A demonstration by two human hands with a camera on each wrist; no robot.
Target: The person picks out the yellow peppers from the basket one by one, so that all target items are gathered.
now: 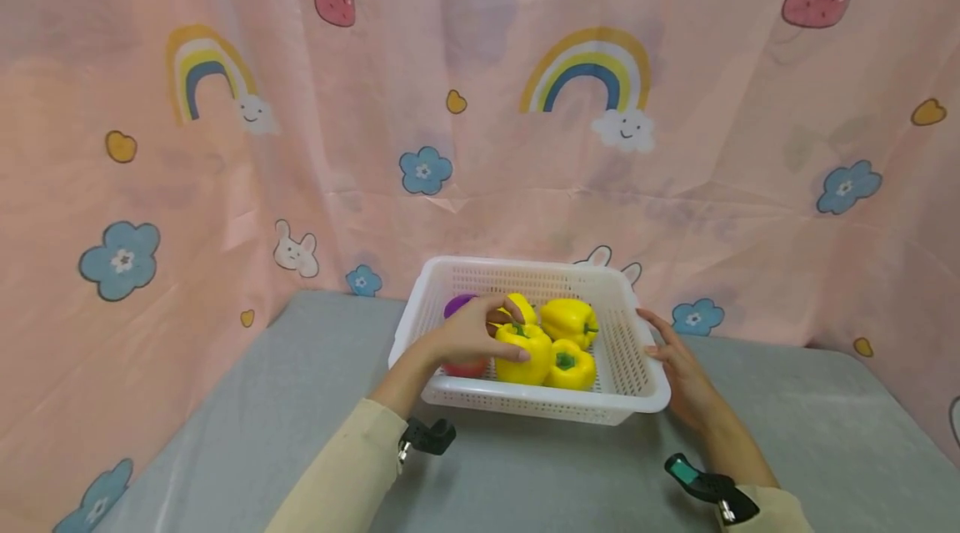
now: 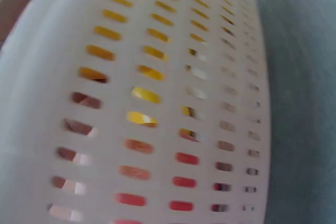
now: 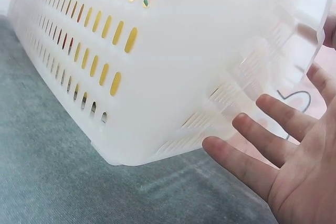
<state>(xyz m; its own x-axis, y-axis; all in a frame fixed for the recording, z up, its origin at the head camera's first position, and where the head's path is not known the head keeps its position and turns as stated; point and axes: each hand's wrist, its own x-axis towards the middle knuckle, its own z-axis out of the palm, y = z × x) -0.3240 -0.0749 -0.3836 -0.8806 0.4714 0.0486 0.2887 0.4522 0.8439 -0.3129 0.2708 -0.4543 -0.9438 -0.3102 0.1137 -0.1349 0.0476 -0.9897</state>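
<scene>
A white plastic basket (image 1: 525, 409) with slotted walls holds several yellow bell peppers, including one at the back right (image 1: 567, 319) and one at the front right (image 1: 572, 366). My left hand (image 1: 472, 331) reaches over the left part of the basket and grips a yellow bell pepper (image 1: 531, 366), thumb across its front and fingers over its far side. My right hand (image 1: 690, 379) holds the basket's right rim with thumb and index finger. In the right wrist view, the other fingers (image 3: 247, 169) lie fairly straight near the outer wall.
Partly hidden behind my left hand are a purple item (image 1: 457, 304) and a red item (image 1: 467, 369) in the basket. A grey cloth (image 1: 570, 475) covers the table. Behind it hangs a pink patterned curtain (image 1: 487, 224), close to the basket's back edge.
</scene>
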